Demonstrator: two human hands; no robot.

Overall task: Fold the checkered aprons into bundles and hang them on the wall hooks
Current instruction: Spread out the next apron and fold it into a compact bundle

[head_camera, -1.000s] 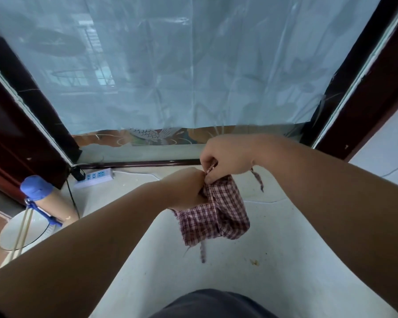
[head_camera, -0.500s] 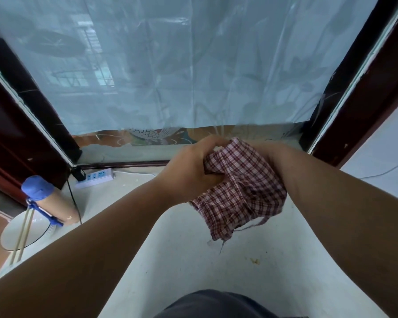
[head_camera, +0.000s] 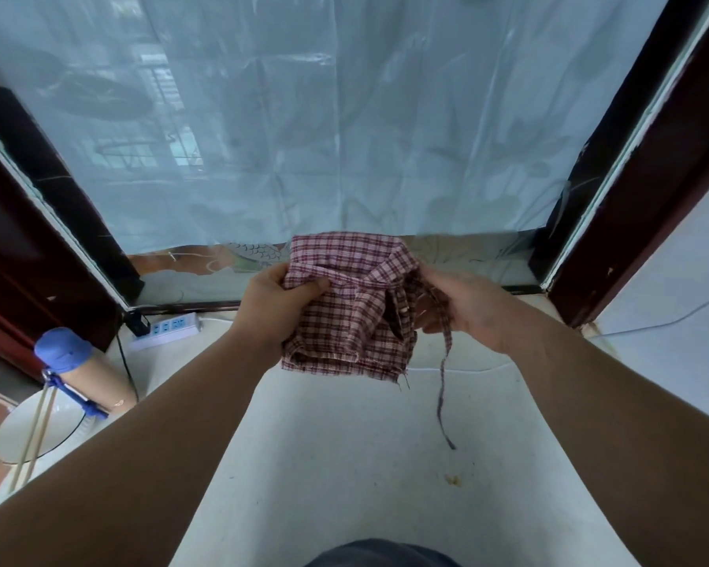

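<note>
A red-and-white checkered apron (head_camera: pixel 344 304) is folded into a rough square bundle and held up in the air between both hands, in front of a window. My left hand (head_camera: pixel 279 308) grips its left edge with the thumb pressed over the cloth. My right hand (head_camera: pixel 463 308) holds the bundle's right side, where a thin apron strap (head_camera: pixel 445 386) runs through its fingers and hangs loose below. No wall hooks are in view.
A pale curtain (head_camera: pixel 344 137) covers the window between dark wooden frames (head_camera: pixel 639 190). A white power strip (head_camera: pixel 168 327) lies on the pale floor (head_camera: pixel 344 464) at the left, next to a stand with a blue-capped tube (head_camera: pixel 64 354). A white cable (head_camera: pixel 651 321) runs at the right.
The bunched apron has been spread out into a flatter square bundle. My right hand moved from behind the cloth out to its right side, and a strap now dangles down.
</note>
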